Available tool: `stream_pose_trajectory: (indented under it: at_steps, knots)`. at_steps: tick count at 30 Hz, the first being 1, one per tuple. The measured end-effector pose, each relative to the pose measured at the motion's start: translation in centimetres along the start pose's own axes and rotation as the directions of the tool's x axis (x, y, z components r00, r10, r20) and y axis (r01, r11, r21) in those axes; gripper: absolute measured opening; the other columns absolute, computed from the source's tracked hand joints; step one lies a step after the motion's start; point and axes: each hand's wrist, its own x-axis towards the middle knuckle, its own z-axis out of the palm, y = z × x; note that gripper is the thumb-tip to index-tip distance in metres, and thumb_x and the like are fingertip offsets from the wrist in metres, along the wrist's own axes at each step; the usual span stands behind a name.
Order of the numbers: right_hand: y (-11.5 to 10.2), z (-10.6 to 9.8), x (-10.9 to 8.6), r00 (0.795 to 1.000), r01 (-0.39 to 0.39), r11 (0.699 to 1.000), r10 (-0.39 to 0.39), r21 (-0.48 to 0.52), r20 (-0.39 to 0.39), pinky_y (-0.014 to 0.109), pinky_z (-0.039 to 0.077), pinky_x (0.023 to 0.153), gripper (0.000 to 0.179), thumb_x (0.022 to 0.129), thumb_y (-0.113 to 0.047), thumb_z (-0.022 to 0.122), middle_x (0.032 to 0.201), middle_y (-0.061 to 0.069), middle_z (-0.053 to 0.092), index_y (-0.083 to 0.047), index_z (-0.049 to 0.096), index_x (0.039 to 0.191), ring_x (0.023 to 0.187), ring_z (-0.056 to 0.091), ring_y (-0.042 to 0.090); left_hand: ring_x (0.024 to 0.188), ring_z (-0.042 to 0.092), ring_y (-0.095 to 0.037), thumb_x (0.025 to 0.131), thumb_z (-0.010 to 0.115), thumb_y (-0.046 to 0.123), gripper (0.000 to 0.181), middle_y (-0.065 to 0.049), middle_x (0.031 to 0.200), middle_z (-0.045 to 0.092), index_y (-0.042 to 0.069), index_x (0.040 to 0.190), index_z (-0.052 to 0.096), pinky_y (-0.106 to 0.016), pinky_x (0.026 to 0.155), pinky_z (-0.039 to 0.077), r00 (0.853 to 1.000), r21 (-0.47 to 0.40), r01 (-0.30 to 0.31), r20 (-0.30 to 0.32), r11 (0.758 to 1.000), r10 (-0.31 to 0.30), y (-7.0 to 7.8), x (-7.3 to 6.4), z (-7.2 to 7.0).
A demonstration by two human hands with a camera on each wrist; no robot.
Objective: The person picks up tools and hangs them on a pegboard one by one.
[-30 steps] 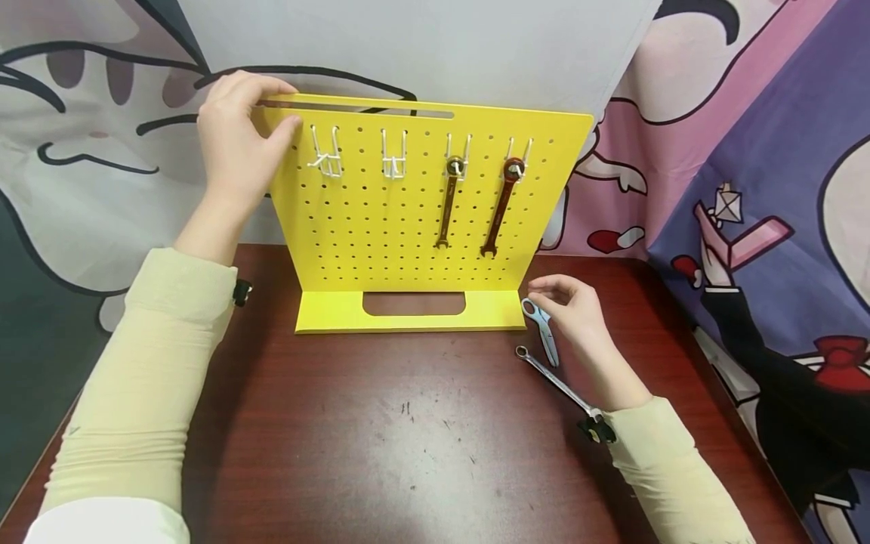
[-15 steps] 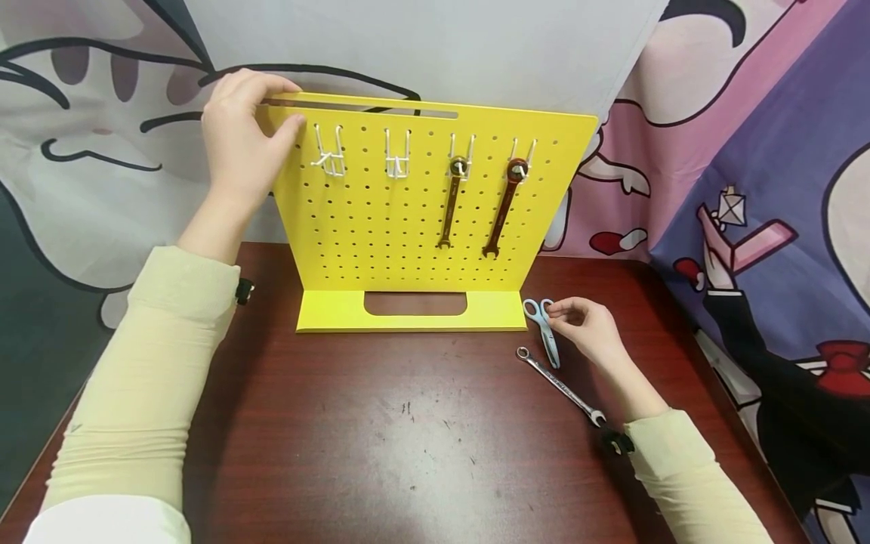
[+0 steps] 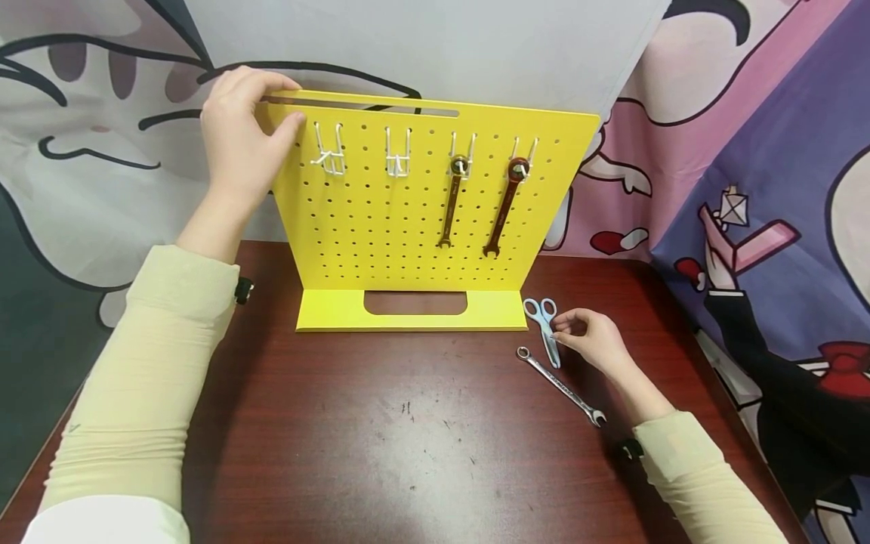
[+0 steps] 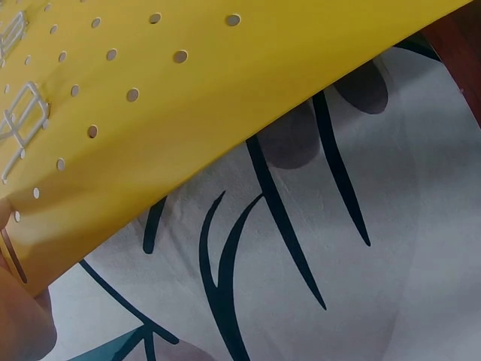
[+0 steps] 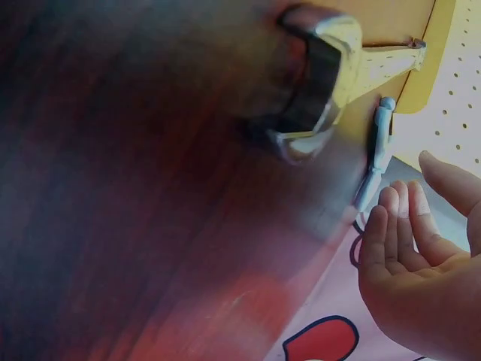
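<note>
At the upper left corner of a yellow pegboard (image 3: 408, 211), my left hand (image 3: 238, 136) grips the edge, thumb on the front face and fingers over the top. Beside the pale blue scissors (image 3: 546, 328) on the table, my right hand (image 3: 594, 341) hovers with thumb and fingers apart, its fingertips close to the blades. In the right wrist view, a gap shows between this hand (image 5: 421, 278) and the scissors (image 5: 382, 139). A silver combination wrench (image 3: 560, 387) lies just in front of them. Two darker wrenches, one brownish (image 3: 451, 208) and one reddish (image 3: 501, 215), hang on the board.
White wire hooks line the board's upper part; the far left hook (image 3: 331, 161) and its neighbour (image 3: 397, 163) carry nothing. The board's flat yellow base (image 3: 408, 323) stands on a dark red wooden table (image 3: 381, 423). Printed cloth (image 3: 625, 174) hangs behind and to the right.
My right hand has drawn back to the right and toward me, from the scissors' handles to beside their blades, uncovering the handle loops. The left hand keeps its grip on the board.
</note>
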Motion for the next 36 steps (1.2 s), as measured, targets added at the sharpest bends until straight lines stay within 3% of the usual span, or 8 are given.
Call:
stream_pose_trajectory:
  at_steps: [9,15,24,32,36]
  knots:
    - [0.9,0.5,0.0,0.996,-0.059,0.997,0.056,0.046,0.076,0.014,0.051,0.067,0.034,0.090,-0.011,0.082,0.101,0.024,0.078,0.010,0.072,0.115,0.083,0.071,0.013,0.124,0.061,-0.024,0.098,0.074,0.012,0.024,-0.010,0.123,0.076,0.005,0.120,0.078,-0.025,0.113,0.036,1.000,-0.001,-0.012,0.002,1.000,0.012,0.1,0.0,0.0]
    - [1.1,0.7,0.0,0.994,-0.081,0.994,0.074,0.078,0.083,0.013,0.051,0.068,0.035,0.090,-0.009,0.082,0.101,0.026,0.077,0.012,0.072,0.117,0.084,0.070,0.014,0.125,0.061,-0.025,0.098,0.074,0.012,0.024,-0.010,0.123,0.076,0.004,0.120,0.078,-0.025,0.113,0.036,1.000,-0.003,-0.011,0.002,1.000,0.011,0.1,0.0,0.0]
    - [1.2,1.3,0.5,0.997,-0.057,0.998,0.057,-0.010,0.049,0.014,0.049,0.070,0.035,0.087,-0.013,0.086,0.092,0.018,0.076,0.009,0.074,0.111,0.083,0.069,0.018,0.123,0.061,-0.024,0.098,0.074,0.012,0.024,-0.011,0.123,0.076,0.004,0.120,0.078,-0.025,0.113,0.037,1.000,-0.001,-0.007,-0.001,1.000,0.007,0.1,0.0,-0.1]
    - [1.1,1.6,0.5,0.998,-0.029,0.996,0.034,-0.081,0.054,0.032,0.055,0.079,0.040,0.084,-0.015,0.089,0.093,0.017,0.072,0.008,0.072,0.111,0.088,0.070,0.028,0.125,0.060,-0.025,0.098,0.074,0.013,0.024,-0.010,0.123,0.076,0.005,0.121,0.077,-0.025,0.113,0.036,1.000,0.002,-0.007,0.006,1.000,0.007,0.0,0.0,0.0]
    - [0.9,1.6,0.5,0.998,-0.034,0.994,0.040,-0.099,0.057,0.032,0.055,0.079,0.042,0.083,-0.017,0.091,0.094,0.017,0.071,0.007,0.071,0.111,0.089,0.070,0.029,0.124,0.061,-0.024,0.098,0.074,0.012,0.024,-0.010,0.123,0.076,0.005,0.121,0.078,-0.026,0.113,0.037,1.000,0.005,-0.008,0.000,1.000,0.008,0.0,0.0,0.0]
